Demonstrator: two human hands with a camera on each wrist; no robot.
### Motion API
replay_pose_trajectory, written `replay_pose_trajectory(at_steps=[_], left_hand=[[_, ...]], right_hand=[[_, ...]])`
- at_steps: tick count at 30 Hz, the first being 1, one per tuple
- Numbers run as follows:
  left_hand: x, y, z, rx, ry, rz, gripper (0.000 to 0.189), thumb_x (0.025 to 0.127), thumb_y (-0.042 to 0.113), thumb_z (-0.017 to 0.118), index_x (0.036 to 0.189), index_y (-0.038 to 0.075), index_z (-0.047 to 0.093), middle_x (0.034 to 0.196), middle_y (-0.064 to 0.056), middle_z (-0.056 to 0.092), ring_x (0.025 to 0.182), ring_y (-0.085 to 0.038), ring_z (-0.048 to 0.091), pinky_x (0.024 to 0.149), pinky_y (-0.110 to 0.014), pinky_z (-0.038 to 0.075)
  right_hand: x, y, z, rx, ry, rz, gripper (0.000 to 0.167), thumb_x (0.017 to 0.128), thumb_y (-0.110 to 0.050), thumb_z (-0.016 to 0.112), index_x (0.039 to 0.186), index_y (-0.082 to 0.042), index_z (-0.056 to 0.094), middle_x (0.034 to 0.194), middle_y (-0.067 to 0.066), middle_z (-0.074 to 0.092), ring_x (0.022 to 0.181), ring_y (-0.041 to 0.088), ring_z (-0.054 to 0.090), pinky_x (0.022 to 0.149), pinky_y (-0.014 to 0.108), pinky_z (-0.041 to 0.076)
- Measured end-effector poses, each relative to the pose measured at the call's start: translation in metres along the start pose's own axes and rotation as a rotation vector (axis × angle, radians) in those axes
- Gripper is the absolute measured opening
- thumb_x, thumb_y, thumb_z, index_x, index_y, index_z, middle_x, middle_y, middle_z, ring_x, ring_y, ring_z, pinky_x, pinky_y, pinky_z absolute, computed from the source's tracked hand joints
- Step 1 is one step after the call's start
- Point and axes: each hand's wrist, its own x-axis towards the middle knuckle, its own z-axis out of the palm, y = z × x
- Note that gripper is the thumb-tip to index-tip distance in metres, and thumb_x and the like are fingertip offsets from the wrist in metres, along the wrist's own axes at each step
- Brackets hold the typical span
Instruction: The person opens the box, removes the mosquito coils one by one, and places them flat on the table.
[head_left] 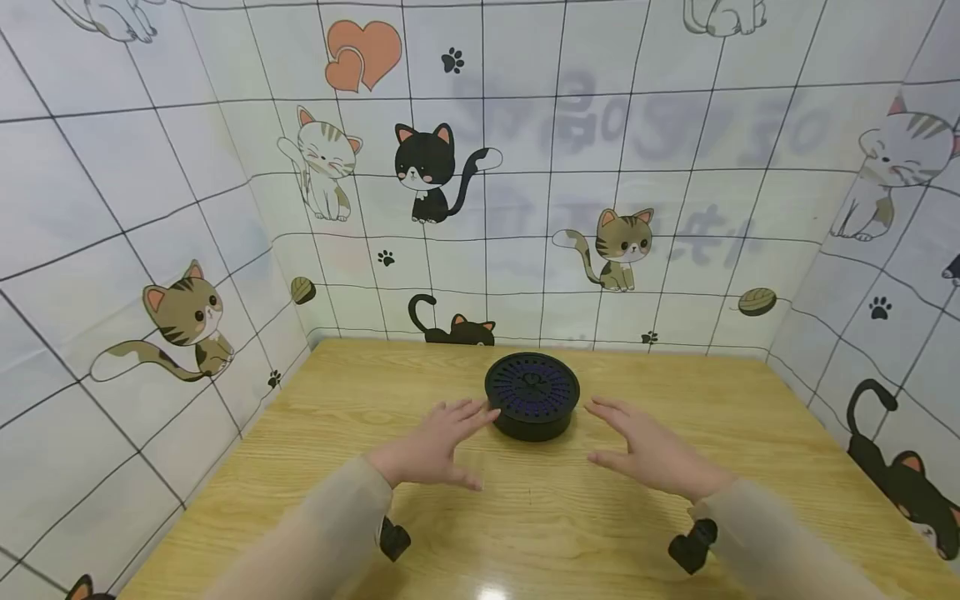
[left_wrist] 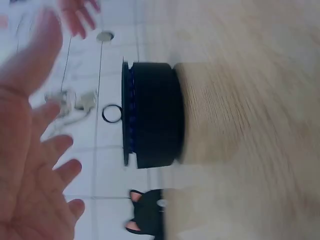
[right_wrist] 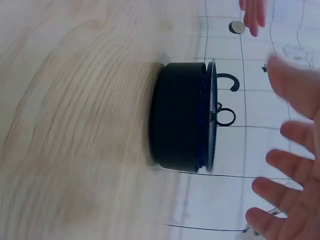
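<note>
On the wooden table stands a round black tin, which looks like a mosquito coil holder. Its flat lid is pierced with rings of slots, with dark purple showing through them. In both wrist views a small ring stands up from the lid's middle. My left hand hovers at the tin's near left, fingers spread, fingertips overlapping its edge in the head view. On the other side my right hand is held with fingers extended, a small gap from the tin. Neither hand holds anything.
Behind the tabletop and along both sides hangs a white gridded sheet printed with cartoon cats, paw prints and hearts. A black wrist device hangs under the left sleeve, and another under the right.
</note>
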Motion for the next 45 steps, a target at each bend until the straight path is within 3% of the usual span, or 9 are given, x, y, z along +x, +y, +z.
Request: replay_pose_trajectory(at_steps=[4,7,9,12,16,21,34,40,45], left_hand=[[0.022,-0.017,0.013,-0.367,0.126,-0.228,0.089,0.086,0.05,0.068,0.155,0.018,0.021,0.158,-0.008,0.02,0.142,-0.032,0.022,0.111,-0.054,0.026],[0.038,-0.025,0.027,-0.694,0.223,-0.387,0.09,0.087,0.05,0.067,0.156,0.022,0.016,0.158,-0.01,0.019,0.142,-0.034,0.022,0.109,-0.054,0.03],[0.048,-0.028,0.038,-0.866,0.286,-0.441,0.09,0.088,0.046,0.067,0.156,0.02,0.013,0.158,-0.013,0.017,0.142,-0.036,0.023,0.107,-0.055,0.033],[0.061,-0.031,0.051,-1.031,0.365,-0.483,0.091,0.09,0.04,0.067,0.156,0.016,0.01,0.159,-0.013,0.014,0.142,-0.035,0.022,0.107,-0.055,0.033],[0.075,-0.034,0.063,-1.08,0.415,-0.506,0.092,0.09,0.037,0.068,0.156,0.014,0.009,0.16,-0.011,0.014,0.143,-0.032,0.023,0.11,-0.052,0.03],[0.085,-0.039,0.076,-1.16,0.426,-0.441,0.095,0.088,0.029,0.072,0.156,0.012,0.008,0.159,-0.015,0.014,0.144,-0.034,0.019,0.113,-0.047,0.026],[0.088,-0.041,0.082,-1.205,0.461,-0.436,0.091,0.087,0.023,0.073,0.156,0.021,0.014,0.159,-0.012,0.018,0.144,-0.031,0.019,0.112,-0.046,0.028],[0.089,-0.038,0.08,-1.18,0.491,-0.449,0.087,0.087,0.025,0.073,0.155,0.021,0.019,0.157,-0.015,0.022,0.143,-0.034,0.02,0.112,-0.048,0.027],[0.088,-0.036,0.077,-1.138,0.522,-0.428,0.084,0.088,0.025,0.072,0.155,0.018,0.021,0.157,-0.013,0.021,0.144,-0.032,0.017,0.114,-0.048,0.022]], right_hand=[[0.024,0.011,0.015,0.167,0.061,0.203,0.082,0.091,-0.06,0.053,0.149,-0.005,0.033,0.149,0.021,0.034,0.134,0.043,0.034,0.101,0.062,0.034],[0.04,0.021,0.028,0.369,0.082,0.329,0.085,0.093,-0.057,0.052,0.152,-0.004,0.022,0.153,0.022,0.025,0.135,0.044,0.03,0.103,0.061,0.034],[0.05,0.027,0.036,0.529,0.091,0.392,0.086,0.095,-0.053,0.051,0.153,-0.002,0.014,0.155,0.023,0.017,0.138,0.044,0.025,0.105,0.06,0.031],[0.061,0.032,0.047,0.75,0.099,0.457,0.085,0.099,-0.045,0.049,0.153,-0.001,0.002,0.158,0.024,0.006,0.14,0.044,0.019,0.109,0.057,0.027],[0.07,0.035,0.057,0.936,0.14,0.501,0.08,0.102,-0.038,0.045,0.153,-0.001,-0.004,0.157,0.025,0.002,0.141,0.043,0.018,0.111,0.054,0.027],[0.077,0.035,0.068,1.021,0.196,0.516,0.072,0.104,-0.031,0.043,0.153,0.001,0.001,0.157,0.026,0.008,0.139,0.043,0.023,0.11,0.053,0.029],[0.084,0.029,0.076,1.019,0.255,0.521,0.07,0.103,-0.028,0.047,0.154,-0.001,0.006,0.156,0.025,0.014,0.141,0.039,0.022,0.109,0.056,0.028],[0.082,0.029,0.078,1.046,0.242,0.507,0.082,0.097,-0.028,0.058,0.155,-0.008,0.003,0.157,0.024,0.009,0.142,0.039,0.018,0.112,0.057,0.022],[0.082,0.029,0.078,1.033,0.218,0.487,0.093,0.09,-0.029,0.069,0.156,-0.014,0.005,0.159,0.018,0.007,0.141,0.04,0.022,0.111,0.055,0.025]])
